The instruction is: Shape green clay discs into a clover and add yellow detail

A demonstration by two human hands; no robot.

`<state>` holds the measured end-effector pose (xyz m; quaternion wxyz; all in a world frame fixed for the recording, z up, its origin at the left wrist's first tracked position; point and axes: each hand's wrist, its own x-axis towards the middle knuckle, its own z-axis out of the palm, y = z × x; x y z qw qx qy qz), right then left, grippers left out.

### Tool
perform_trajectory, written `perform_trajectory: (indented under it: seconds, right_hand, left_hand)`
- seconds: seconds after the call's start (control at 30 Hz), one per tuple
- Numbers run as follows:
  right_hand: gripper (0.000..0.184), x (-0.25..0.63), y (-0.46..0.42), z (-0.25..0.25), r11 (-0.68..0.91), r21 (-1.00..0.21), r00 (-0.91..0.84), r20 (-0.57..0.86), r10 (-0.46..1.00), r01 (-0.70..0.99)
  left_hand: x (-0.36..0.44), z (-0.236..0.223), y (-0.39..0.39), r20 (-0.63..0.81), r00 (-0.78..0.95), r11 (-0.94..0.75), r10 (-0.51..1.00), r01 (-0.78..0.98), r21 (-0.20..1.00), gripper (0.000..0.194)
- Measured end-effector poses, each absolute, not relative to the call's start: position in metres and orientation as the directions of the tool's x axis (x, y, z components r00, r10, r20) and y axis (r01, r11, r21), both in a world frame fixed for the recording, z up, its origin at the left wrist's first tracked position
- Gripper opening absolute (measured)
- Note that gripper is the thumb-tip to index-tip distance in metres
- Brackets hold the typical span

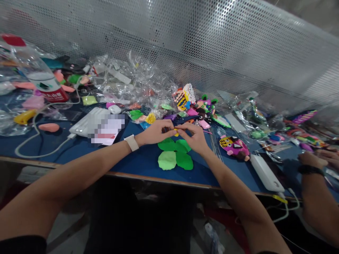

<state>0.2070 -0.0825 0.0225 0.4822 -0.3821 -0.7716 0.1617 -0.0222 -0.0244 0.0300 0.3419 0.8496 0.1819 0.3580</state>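
Observation:
My left hand (159,131) and my right hand (194,137) meet above the table, their fingertips pinched around a small piece of yellow clay (176,132). Fingers cover most of that piece, so its shape is unclear. Just below them on the blue table (143,165) lies a flat shape of four green clay leaves (184,161), one of them paler (167,160). My hands partly overlap its upper leaves.
A white power bank (90,121) with a cable and a bottle (45,77) stand left. Clear plastic bags and colourful clay pieces line the perforated metal panel (169,38). Right are a pink-and-yellow clay figure (233,146), another power bank (266,173) and another person's hand (312,160).

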Motion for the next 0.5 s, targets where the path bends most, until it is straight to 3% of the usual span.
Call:
perform_trajectory:
  seconds: [0.13,0.37,0.5]
  right_hand:
    - [0.015,0.2062,-0.0856,0.0216,0.598,-0.662,-0.333,0.496,0.802,0.452]
    - [0.008,0.2020,-0.0874,0.0169,0.643,-0.539,-0.442,0.467,0.766,0.544]
    - [0.009,0.2021,-0.0853,0.0138,0.657,-0.490,-0.485,0.444,0.753,0.572]
  left_hand:
    - [-0.0295,0.0332,-0.0202,0.447,0.684,-0.680,0.576,0.099,0.726,0.060]
    - [-0.0290,0.0323,-0.0199,0.473,0.651,-0.760,0.594,0.260,0.596,0.066]
    - [-0.0278,0.0279,-0.0171,0.410,0.639,-0.693,0.651,0.279,0.665,0.066]
